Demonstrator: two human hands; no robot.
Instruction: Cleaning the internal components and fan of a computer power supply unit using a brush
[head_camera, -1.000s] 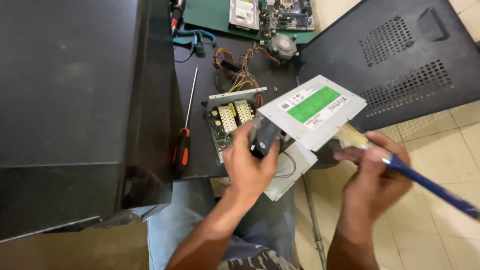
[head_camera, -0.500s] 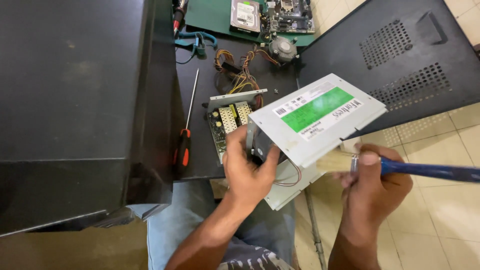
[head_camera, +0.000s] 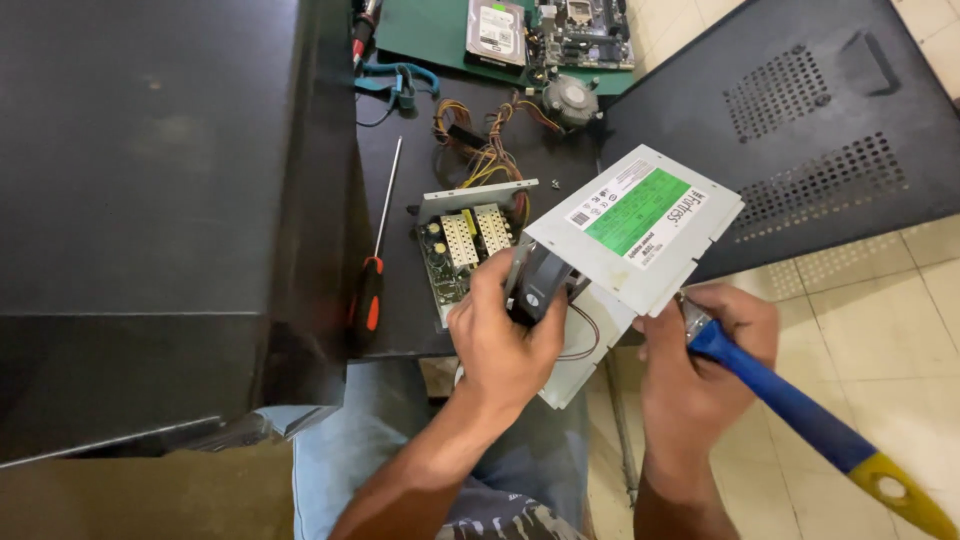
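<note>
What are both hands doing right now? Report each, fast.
Left hand: closed on the black fan inside the grey metal cover.
Right hand: closed around the blue-handled brush, its head hidden under the cover.

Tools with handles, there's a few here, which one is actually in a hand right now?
The blue-and-yellow-handled brush, gripped by the right hand. The red-and-black-handled screwdriver lies untouched on the black table.

Left hand (head_camera: 505, 345): forearm raised from lower centre, fingers (head_camera: 492, 285) curled forward in a grip. Right hand (head_camera: 705, 360): forearm upright, fingers closed in a fist, knuckles facing up.
</note>
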